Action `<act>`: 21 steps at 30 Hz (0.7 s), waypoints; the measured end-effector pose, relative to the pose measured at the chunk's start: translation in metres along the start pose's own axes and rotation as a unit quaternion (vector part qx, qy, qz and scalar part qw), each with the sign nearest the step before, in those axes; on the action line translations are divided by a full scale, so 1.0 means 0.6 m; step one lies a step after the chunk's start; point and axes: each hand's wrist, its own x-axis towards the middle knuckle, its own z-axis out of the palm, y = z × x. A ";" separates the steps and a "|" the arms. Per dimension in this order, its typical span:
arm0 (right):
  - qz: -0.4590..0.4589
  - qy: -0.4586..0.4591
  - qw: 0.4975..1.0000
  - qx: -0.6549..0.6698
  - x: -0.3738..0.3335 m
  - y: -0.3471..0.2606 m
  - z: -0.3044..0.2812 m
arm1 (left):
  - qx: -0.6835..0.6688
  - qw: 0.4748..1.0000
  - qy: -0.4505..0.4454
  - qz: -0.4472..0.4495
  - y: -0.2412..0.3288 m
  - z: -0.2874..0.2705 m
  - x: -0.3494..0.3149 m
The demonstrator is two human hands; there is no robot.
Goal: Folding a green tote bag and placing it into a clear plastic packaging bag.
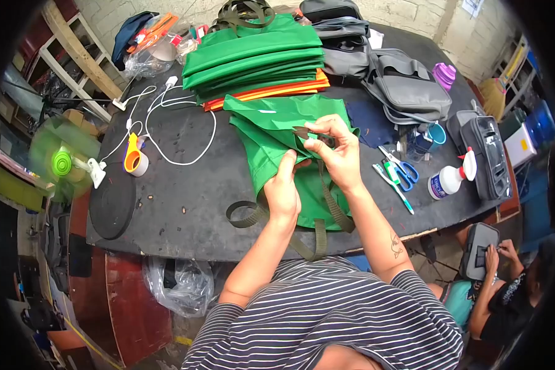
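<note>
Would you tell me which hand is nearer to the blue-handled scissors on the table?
The right hand, just left of the scissors; the left hand sits farther left, on the green bag.

head cam | looks steeply down | close over dark table point(185, 203) | single fisheye view

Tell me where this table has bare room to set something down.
Bare dark top between the white cable and the green bag, down to the front edge past the olive strap. Crowded on the right around the scissors and spray bottle.

Striped dark-and-white short-sleeved shirt; bare forearms; small tattoo on right forearm point(396, 245)
</note>
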 end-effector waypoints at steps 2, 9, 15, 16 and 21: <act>-0.002 -0.003 1.000 -0.005 -0.002 0.000 -0.004 | 0.003 1.000 -0.006 0.014 -0.007 -0.001 0.000; 0.036 0.053 0.995 0.082 -0.012 0.000 -0.020 | 0.031 0.999 -0.015 0.030 -0.015 -0.010 -0.001; 0.080 0.230 0.970 -0.009 -0.068 0.044 -0.122 | -0.250 0.960 -0.090 -0.084 0.005 -0.039 -0.006; 0.076 0.237 0.965 -0.080 -0.088 0.074 -0.154 | -0.259 0.958 -0.046 -0.113 0.007 -0.053 -0.005; 0.211 0.065 0.858 -0.464 -0.198 0.105 -0.229 | -0.238 0.963 -0.059 -0.110 0.008 -0.072 0.004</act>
